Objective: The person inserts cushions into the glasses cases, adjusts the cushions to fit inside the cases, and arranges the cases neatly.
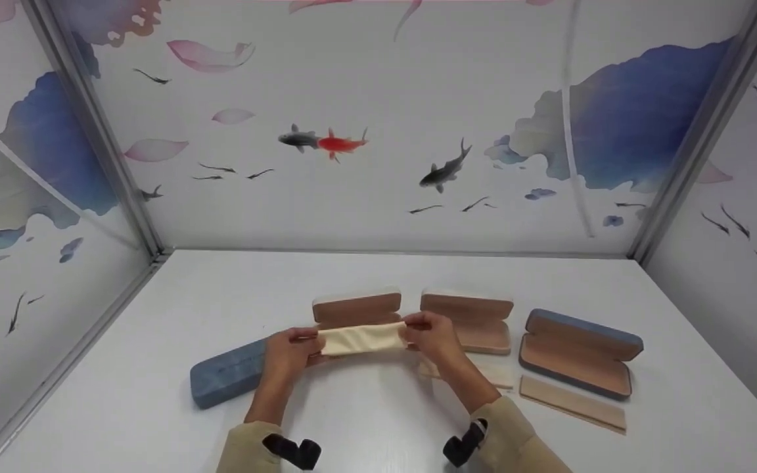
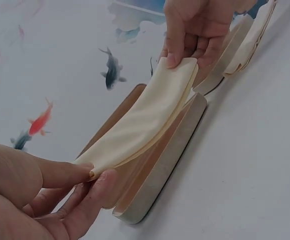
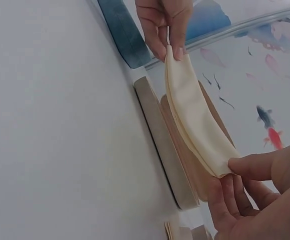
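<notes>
Fish-printed walls (image 1: 352,210) enclose a white table (image 1: 365,427). The left hand (image 1: 288,353) and right hand (image 1: 436,339) pinch opposite ends of a folded cream cloth (image 1: 362,339) above an open pale glasses case (image 1: 357,307); this step seems to be aligning it, and any lowering calls for level ends. At right, a second brown-lined case (image 1: 483,335) and a blue case (image 1: 569,362) stand open; at left, a closed blue case (image 1: 227,373) hides its contents.

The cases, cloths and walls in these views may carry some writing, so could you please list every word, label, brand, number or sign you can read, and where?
No words, labels, brands, numbers or signs can be read in any view.
Lifted cloth: no readable text.
Closed blue case and open blue case: no readable text.
Back wall: only pictures, such as fish and petals.
</notes>
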The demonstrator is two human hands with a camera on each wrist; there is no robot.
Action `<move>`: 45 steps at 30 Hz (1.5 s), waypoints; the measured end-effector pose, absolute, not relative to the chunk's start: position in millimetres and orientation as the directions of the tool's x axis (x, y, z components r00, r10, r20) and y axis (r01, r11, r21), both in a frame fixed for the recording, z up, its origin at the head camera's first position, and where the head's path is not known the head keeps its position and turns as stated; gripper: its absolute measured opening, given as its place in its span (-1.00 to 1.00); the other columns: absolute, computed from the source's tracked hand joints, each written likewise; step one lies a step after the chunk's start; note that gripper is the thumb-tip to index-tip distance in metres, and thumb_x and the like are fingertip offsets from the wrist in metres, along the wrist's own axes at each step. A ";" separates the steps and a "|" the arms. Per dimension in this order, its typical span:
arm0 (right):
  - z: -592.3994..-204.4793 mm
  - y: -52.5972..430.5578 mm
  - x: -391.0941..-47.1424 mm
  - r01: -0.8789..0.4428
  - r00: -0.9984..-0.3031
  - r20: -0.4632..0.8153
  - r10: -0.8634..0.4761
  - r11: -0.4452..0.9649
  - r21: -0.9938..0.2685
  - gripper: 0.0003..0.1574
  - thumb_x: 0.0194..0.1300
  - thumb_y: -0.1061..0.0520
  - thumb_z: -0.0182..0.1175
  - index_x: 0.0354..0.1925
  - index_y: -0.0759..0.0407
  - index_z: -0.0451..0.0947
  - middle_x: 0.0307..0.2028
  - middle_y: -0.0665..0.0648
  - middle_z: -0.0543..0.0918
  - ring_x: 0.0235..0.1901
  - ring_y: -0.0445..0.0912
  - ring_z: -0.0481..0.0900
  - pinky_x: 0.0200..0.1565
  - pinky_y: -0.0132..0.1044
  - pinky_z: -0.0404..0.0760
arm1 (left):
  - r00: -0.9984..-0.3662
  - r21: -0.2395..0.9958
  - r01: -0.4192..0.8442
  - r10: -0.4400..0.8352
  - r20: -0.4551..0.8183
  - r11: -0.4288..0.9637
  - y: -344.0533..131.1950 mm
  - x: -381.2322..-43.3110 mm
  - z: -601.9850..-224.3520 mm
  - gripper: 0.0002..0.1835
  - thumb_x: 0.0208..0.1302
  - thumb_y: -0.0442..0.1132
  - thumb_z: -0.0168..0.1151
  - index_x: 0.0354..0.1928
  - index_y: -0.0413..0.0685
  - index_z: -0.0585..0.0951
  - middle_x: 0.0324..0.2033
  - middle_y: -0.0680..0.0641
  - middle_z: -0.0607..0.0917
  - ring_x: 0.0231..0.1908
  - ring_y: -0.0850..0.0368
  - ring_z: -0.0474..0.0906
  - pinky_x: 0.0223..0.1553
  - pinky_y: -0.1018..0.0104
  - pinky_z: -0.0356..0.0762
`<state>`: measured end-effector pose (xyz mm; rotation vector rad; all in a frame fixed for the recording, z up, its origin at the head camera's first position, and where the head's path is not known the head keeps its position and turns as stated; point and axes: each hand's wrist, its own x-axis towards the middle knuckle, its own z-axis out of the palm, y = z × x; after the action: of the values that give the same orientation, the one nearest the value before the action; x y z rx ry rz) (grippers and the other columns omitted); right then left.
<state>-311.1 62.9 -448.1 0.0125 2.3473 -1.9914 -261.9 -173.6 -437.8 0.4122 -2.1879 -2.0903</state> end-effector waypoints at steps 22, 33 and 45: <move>-434.0 48.4 -338.8 0.025 -0.998 -0.017 0.053 0.158 -0.987 -0.79 0.25 0.34 0.33 -0.11 0.31 0.68 -0.20 0.22 0.73 -0.32 -0.14 0.63 -0.21 -0.32 0.68 | -0.913 0.980 -0.176 -0.386 -0.127 0.094 -171.3 -291.7 -431.9 -0.72 0.26 -0.50 0.28 0.01 -0.47 0.64 -0.11 -0.41 0.72 -0.41 0.15 0.72 -0.32 0.33 0.73; -454.3 45.8 -346.5 0.018 -0.998 -0.008 0.063 0.169 -0.985 -0.77 0.26 0.33 0.31 -0.10 0.36 0.69 -0.19 0.26 0.74 -0.34 -0.13 0.63 -0.25 -0.32 0.65 | -0.902 0.982 -0.112 -0.431 -0.036 0.152 -168.6 -295.4 -445.3 -0.79 0.24 -0.51 0.27 -0.10 -0.45 0.69 -0.17 -0.39 0.74 -0.43 0.12 0.73 -0.37 0.31 0.72; -460.9 44.9 -345.3 -0.001 -0.995 0.021 0.101 0.199 -0.980 -0.80 0.26 0.34 0.30 -0.13 0.36 0.71 -0.21 0.26 0.75 -0.33 -0.13 0.63 -0.28 -0.35 0.63 | -0.877 0.968 -0.055 -0.475 0.071 0.246 -161.1 -293.8 -451.9 -0.89 0.17 -0.54 0.28 -0.26 -0.43 0.72 -0.37 -0.32 0.76 -0.53 0.12 0.69 -0.50 0.37 0.66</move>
<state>-345.3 44.9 -460.9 0.1050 2.4936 -2.0383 -293.8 -161.1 -451.9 0.4869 -2.1753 -1.6670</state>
